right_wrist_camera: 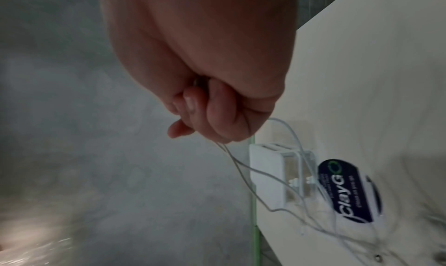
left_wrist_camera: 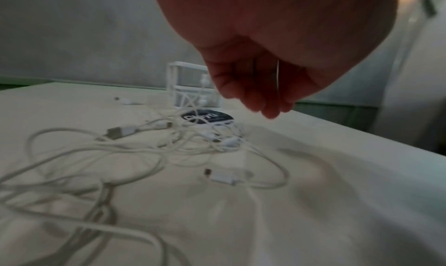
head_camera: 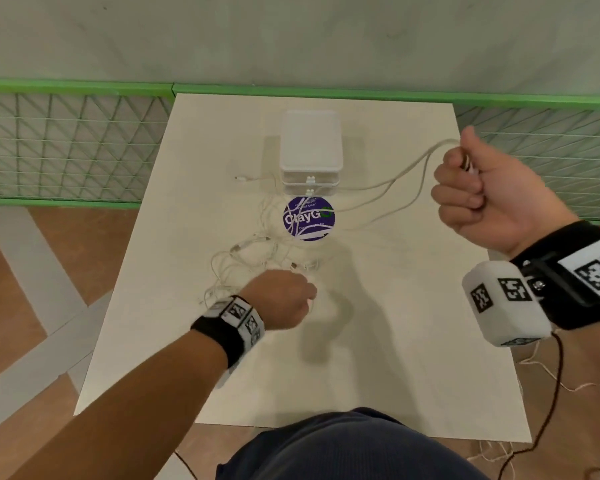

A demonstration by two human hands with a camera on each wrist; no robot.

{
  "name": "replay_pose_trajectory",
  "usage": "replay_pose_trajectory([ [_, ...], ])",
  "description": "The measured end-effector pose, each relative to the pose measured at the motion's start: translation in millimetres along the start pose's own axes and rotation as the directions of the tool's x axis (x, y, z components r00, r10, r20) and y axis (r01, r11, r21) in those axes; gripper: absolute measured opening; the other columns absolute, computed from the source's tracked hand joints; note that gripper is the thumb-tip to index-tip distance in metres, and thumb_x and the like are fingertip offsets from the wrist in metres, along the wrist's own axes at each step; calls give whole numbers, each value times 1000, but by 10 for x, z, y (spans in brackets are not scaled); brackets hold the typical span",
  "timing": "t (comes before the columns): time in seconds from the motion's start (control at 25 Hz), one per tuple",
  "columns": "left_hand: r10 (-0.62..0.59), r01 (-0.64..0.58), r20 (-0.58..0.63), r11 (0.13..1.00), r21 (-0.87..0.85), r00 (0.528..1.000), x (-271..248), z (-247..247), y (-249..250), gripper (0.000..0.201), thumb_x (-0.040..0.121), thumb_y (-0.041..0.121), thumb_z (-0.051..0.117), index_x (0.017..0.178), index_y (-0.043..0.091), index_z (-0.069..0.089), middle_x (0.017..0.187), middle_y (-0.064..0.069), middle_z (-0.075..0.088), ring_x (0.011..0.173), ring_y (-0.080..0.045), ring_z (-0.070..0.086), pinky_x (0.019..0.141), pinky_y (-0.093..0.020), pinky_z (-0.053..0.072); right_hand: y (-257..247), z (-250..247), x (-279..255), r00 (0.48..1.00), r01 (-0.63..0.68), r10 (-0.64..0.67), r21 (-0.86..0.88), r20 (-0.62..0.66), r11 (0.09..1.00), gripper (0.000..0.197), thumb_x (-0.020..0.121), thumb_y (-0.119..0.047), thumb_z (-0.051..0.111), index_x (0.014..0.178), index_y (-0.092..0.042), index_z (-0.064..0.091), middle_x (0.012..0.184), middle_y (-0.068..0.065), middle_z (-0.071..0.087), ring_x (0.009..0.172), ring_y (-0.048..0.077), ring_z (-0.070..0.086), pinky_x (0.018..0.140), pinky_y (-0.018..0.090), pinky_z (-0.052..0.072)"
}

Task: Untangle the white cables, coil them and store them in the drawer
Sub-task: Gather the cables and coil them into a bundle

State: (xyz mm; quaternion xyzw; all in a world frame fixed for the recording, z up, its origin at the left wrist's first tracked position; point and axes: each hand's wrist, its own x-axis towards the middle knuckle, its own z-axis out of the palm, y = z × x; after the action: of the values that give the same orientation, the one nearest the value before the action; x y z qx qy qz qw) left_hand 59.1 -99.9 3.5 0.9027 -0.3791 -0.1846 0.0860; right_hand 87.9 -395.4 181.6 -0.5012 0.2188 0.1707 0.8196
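Note:
A tangle of white cables [head_camera: 243, 258] [left_wrist_camera: 135, 148] lies on the white table [head_camera: 395, 306], in front of a small white drawer unit [head_camera: 310, 143] [left_wrist_camera: 188, 79] [right_wrist_camera: 267, 171] with both drawers closed. My right hand [head_camera: 471, 192] [right_wrist_camera: 212, 113] is raised to the right of the unit, fisted round a bundle of cable strands [head_camera: 395, 181] [right_wrist_camera: 265, 176] that slope down to the tangle. My left hand [head_camera: 284, 296] [left_wrist_camera: 255, 91] hovers low at the near edge of the tangle, fingers curled, with a thin white strand [left_wrist_camera: 278, 75] running through them.
A round purple sticker [head_camera: 309, 218] [right_wrist_camera: 350, 192] sits on the table in front of the drawers, crossed by cables. A green-framed mesh panel [head_camera: 66, 143] runs behind the table. My lap [head_camera: 343, 445] is at the table's near edge.

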Motion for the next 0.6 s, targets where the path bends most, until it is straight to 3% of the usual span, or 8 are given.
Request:
replay_pose_trajectory([
  [0.08,37,-37,2,999,-34,999,125,198,77,49,88,11,44,136,16,56,132,-9,61,114,-31,59,88,-45,53,-138,82,-41,998,21,-19,-27,52,999,50,102,-58,41,65,-25,46,50,-8,26,38,5,21,34,20,12],
  [0.16,-174,170,-43,982,-83,984,266,252,40,60,89,4,42,148,14,42,152,-10,44,131,-31,47,102,-48,45,-209,133,-57,996,44,-39,-50,85,998,52,102,-59,41,62,-25,38,50,-8,24,38,6,20,36,21,9],
  [0.2,-294,292,-54,955,-47,954,327,239,-21,59,90,5,41,148,14,39,155,-9,40,134,-30,44,104,-47,43,-220,127,-68,995,51,-46,-59,85,997,54,102,-59,41,61,-25,34,50,-8,24,39,7,19,37,22,9],
  [0.24,-391,393,-52,919,32,919,344,217,-89,56,91,7,41,147,13,39,155,-8,39,133,-29,44,102,-45,44,-199,118,-60,996,48,-42,-71,83,996,54,101,-59,42,61,-24,31,50,-8,23,40,7,18,37,22,9],
  [0.32,-480,477,-20,866,149,877,333,206,-234,48,93,11,43,141,12,43,153,-8,40,125,-30,49,95,-42,47,-119,87,-31,997,31,-23,-118,68,993,55,101,-59,43,61,-24,29,51,-6,22,42,9,16,37,23,10],
  [0.48,-501,496,-48,832,249,864,209,259,-434,29,96,19,46,121,14,59,123,-6,58,110,-26,56,88,-39,48,121,-6,45,1000,-5,7,-200,13,980,56,101,-59,45,61,-23,31,54,-4,21,43,11,18,40,24,10],
  [0.6,-469,478,-92,856,197,878,83,189,-449,28,98,32,44,117,15,54,116,-4,62,107,-26,59,89,-42,46,190,-31,49,999,14,-24,-196,-49,981,55,102,-57,45,61,-22,33,56,-3,22,43,11,19,39,24,13],
])
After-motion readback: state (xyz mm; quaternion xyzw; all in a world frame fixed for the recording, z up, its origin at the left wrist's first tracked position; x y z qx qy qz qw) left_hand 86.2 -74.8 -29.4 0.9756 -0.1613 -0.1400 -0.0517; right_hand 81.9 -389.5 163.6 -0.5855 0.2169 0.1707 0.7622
